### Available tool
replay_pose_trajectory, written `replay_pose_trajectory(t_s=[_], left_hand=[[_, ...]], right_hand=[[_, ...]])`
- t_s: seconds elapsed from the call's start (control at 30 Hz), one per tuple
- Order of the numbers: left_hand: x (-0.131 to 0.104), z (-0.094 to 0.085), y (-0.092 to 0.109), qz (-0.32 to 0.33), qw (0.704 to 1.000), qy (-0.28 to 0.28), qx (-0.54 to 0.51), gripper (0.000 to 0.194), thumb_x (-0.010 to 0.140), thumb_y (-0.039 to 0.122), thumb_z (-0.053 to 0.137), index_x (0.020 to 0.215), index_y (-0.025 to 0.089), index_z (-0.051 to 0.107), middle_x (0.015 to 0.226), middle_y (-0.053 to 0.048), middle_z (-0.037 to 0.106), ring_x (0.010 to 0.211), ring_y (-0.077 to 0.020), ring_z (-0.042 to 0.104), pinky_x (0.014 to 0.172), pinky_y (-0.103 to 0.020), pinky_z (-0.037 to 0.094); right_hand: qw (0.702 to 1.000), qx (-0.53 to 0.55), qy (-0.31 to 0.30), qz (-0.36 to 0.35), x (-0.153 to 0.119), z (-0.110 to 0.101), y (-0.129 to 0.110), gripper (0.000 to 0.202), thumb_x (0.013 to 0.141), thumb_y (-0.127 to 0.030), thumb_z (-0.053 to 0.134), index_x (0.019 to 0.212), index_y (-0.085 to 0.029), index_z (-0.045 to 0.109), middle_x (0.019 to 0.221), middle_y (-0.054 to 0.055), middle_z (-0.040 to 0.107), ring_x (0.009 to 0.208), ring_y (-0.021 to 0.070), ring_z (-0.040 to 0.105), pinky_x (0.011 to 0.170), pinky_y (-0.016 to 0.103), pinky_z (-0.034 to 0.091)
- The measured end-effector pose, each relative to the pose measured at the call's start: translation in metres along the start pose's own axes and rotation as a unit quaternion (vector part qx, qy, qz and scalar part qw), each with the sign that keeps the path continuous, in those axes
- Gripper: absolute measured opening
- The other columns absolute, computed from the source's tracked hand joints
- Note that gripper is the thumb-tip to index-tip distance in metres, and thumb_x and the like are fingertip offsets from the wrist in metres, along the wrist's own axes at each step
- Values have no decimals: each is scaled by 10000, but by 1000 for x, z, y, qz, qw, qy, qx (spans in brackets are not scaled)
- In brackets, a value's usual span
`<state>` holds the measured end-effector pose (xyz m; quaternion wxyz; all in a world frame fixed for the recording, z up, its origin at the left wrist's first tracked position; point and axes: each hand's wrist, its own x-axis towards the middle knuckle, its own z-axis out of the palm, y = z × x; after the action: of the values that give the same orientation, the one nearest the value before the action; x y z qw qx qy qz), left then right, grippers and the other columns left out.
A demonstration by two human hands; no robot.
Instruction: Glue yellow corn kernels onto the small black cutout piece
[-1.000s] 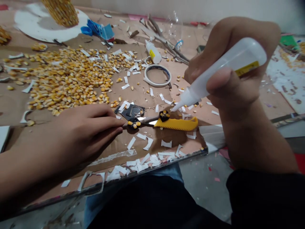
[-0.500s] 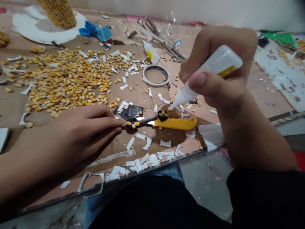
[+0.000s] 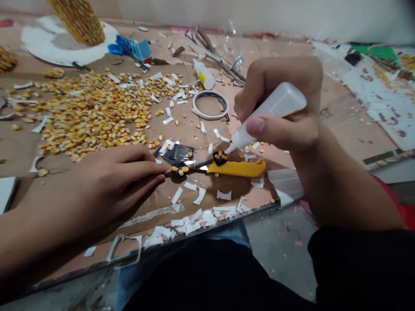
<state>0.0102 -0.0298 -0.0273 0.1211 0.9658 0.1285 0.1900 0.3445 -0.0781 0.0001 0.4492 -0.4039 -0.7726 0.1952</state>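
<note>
My right hand is wrapped around a translucent white plastic glue bottle, tilted so its nozzle hangs just above a small black piece topped with yellow corn kernels, which sits at the near end of the yellow plastic utility knife. My left hand lies low on the brown cardboard tabletop, its fingertips pinched together and touching a second black piece with kernels, holding it down. I judge this the gluing step: next the nozzle must meet the piece with a gentle squeeze, so only a small drop lands. I count two glue bottles, the other one lying beyond the single white tape ring, two kernel-topped pieces, one knife, and a pile of loose corn kernels too many to count.
</note>
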Motion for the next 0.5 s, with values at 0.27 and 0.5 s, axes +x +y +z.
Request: replay_pose_trajectory(t_s=[0.27,0.5], left_hand=[[-4,1,1,-42,999,-6,-33,262,1135,296,578,1138,250,836,1002,-45,769,789,-169,705,675,-314,512],[-6,3,-2,-48,998,-22,-25,278,1145,300,548,1166,241,818,1013,-48,763,821,-172,707,697,-321,543]], right_hand=[[999,6,-32,-24,4,3,-2,549,944,-691,757,710,-219,602,649,-48,548,565,76,475,536,254,480],[997,7,-71,7,2,2,-4,547,957,-689,752,742,-206,611,673,-51,584,666,91,575,627,263,534]])
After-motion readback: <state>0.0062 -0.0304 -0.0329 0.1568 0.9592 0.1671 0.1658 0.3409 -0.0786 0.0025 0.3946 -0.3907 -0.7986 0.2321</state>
